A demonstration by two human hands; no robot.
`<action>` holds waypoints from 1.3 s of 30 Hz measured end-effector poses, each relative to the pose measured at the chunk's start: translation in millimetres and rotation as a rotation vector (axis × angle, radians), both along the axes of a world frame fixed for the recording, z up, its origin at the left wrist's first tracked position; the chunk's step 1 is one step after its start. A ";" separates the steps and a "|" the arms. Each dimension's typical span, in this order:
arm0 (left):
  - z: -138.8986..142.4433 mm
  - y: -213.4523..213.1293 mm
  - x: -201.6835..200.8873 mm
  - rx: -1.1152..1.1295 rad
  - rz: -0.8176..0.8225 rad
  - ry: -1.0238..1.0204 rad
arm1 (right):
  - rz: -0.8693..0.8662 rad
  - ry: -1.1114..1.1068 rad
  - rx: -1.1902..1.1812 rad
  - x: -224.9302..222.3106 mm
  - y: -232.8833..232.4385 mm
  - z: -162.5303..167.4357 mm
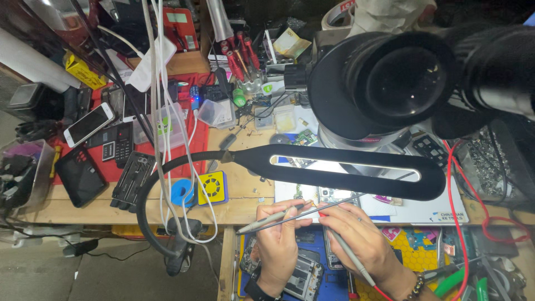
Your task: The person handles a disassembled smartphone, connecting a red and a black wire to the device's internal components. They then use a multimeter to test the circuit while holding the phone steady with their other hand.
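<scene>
Fingers [290,214] of the left hand [278,242] pinch a grey probe [267,220]; right hand [359,237] grips another probe [348,251], tips over the phone board [333,195] on the bench [245,195].

Your left hand [278,237] pinches a slim grey probe [271,217] between thumb and fingers; the probe lies nearly level, its tail end pointing left past the wooden bench edge and its tip aimed right toward an opened phone [332,195]. Your right hand [356,231] holds a second grey probe [346,251] pen-fashion, tilted, with a red collar near its tip at upper left and a red lead leaving its rear at lower right. Both tips converge just beside the phone, which lies flat on a white mat, partly hidden beneath the black lamp head.
</scene>
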State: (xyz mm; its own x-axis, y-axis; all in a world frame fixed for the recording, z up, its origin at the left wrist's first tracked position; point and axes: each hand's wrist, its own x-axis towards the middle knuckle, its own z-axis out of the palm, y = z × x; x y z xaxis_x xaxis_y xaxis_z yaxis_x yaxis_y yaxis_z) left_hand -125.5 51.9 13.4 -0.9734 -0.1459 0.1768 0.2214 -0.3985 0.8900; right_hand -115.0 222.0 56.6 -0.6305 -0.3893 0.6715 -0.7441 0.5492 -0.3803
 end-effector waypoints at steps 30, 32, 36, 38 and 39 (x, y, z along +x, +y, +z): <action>-4.2 1.3 1.3 0.023 0.000 0.001 | 0.007 -0.014 -0.014 0.7 0.3 -0.2; -3.6 1.3 0.3 0.023 0.000 0.002 | 0.008 -0.013 -0.013 0.0 0.4 0.2; -2.0 1.0 0.1 0.027 -0.001 -0.001 | 0.008 -0.006 -0.006 -0.7 -0.3 1.1; -1.7 0.8 0.0 0.023 0.002 -0.005 | 0.006 -0.002 -0.005 -0.9 -0.8 1.2; -1.7 0.7 0.0 0.016 0.006 -0.008 | 0.004 -0.005 -0.005 -0.9 -0.9 1.1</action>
